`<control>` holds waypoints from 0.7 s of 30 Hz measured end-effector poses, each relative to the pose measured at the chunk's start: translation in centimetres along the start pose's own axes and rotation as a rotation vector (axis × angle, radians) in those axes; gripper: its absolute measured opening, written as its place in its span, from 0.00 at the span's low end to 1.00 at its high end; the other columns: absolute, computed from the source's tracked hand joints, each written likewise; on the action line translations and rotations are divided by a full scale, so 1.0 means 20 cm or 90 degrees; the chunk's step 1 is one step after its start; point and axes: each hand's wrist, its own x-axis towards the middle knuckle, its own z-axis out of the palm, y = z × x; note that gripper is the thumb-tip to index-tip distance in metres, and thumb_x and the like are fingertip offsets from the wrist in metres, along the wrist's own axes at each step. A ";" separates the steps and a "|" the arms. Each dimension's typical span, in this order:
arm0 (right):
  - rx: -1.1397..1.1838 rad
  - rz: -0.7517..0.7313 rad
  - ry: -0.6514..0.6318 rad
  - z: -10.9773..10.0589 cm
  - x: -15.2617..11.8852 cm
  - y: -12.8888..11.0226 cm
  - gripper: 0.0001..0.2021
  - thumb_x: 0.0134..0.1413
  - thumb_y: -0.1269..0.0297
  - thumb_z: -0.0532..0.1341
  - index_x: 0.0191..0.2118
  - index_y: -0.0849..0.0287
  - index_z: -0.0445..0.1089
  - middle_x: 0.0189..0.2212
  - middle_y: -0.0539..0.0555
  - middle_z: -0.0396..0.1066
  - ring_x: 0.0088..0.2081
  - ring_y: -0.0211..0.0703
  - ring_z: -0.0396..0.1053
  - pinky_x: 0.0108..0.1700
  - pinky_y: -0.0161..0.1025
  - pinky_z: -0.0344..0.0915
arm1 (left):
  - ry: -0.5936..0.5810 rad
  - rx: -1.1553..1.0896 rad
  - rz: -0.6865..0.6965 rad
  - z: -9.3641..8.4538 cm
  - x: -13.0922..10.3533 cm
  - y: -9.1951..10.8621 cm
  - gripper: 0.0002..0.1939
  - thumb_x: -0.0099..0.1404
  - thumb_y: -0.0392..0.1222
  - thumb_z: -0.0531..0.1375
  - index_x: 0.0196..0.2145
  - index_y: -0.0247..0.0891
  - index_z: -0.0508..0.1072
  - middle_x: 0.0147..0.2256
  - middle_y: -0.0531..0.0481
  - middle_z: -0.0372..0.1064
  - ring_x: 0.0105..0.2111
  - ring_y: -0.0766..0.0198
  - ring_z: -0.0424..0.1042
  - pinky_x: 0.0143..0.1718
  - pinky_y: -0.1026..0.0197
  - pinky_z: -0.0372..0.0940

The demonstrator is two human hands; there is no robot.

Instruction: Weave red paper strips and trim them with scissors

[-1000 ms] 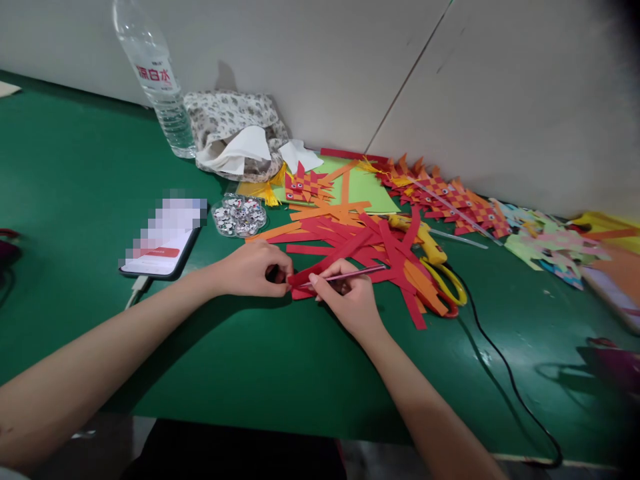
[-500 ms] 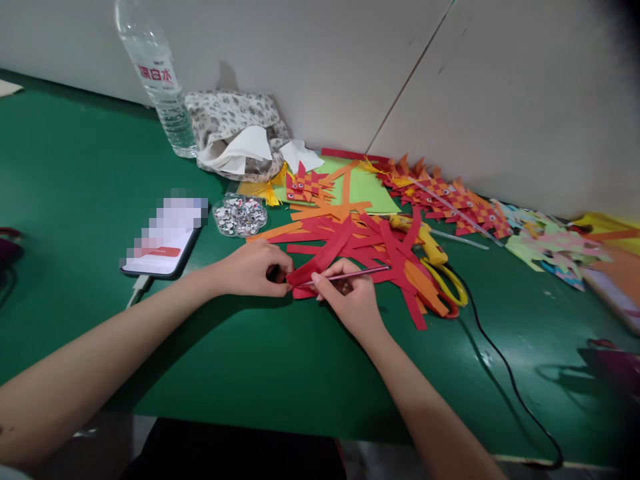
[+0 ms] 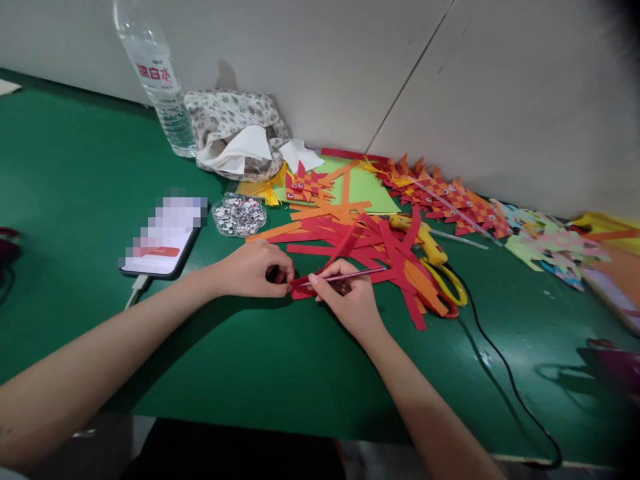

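My left hand (image 3: 263,270) is closed, with thumb and fingertips pinching the left end of a folded red paper strip (image 3: 303,292) just above the table. My right hand (image 3: 350,287) grips a thin pinkish stick (image 3: 367,273), like a pen or pencil, whose left end lies against the red strip. The strip's upper part slants up and away to the right behind my right fingers, so part of it is hidden. Loose red strips (image 3: 395,250) and orange strips (image 3: 423,283) lie heaped just beyond both hands.
A yellow glue gun (image 3: 425,240), yellow-handled scissors (image 3: 453,283) and a black cord (image 3: 505,363) lie to the right. Woven paper fish (image 3: 450,193) lie along the wall. At left are a phone (image 3: 163,240), a water bottle (image 3: 157,80), a tissue pouch (image 3: 233,110) and a case of googly eyes (image 3: 240,215).
The free length of the red strip has turned from a broad face to a narrow edge-on view and folded lower near my fingers. Both hands have stayed almost in place.
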 end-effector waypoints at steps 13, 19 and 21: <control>0.036 0.009 0.037 0.00 0.00 0.01 0.11 0.49 0.61 0.64 0.24 0.56 0.62 0.15 0.45 0.66 0.19 0.37 0.68 0.23 0.32 0.62 | -0.009 0.003 -0.021 -0.01 0.01 0.02 0.04 0.53 0.38 0.60 0.27 0.37 0.74 0.23 0.55 0.70 0.24 0.70 0.67 0.27 0.67 0.56; 0.006 0.003 0.007 0.00 0.00 0.01 0.11 0.49 0.60 0.65 0.24 0.57 0.63 0.16 0.46 0.66 0.18 0.36 0.66 0.21 0.32 0.59 | -0.010 -0.002 -0.026 0.00 0.01 0.01 0.04 0.54 0.39 0.60 0.28 0.38 0.75 0.23 0.55 0.70 0.25 0.69 0.68 0.27 0.67 0.57; 0.001 0.001 0.003 0.00 0.00 0.00 0.11 0.49 0.60 0.65 0.24 0.57 0.63 0.17 0.47 0.68 0.18 0.36 0.66 0.22 0.33 0.59 | -0.009 -0.004 -0.023 0.00 0.01 0.01 0.04 0.54 0.39 0.60 0.28 0.38 0.75 0.23 0.55 0.71 0.25 0.69 0.68 0.27 0.67 0.57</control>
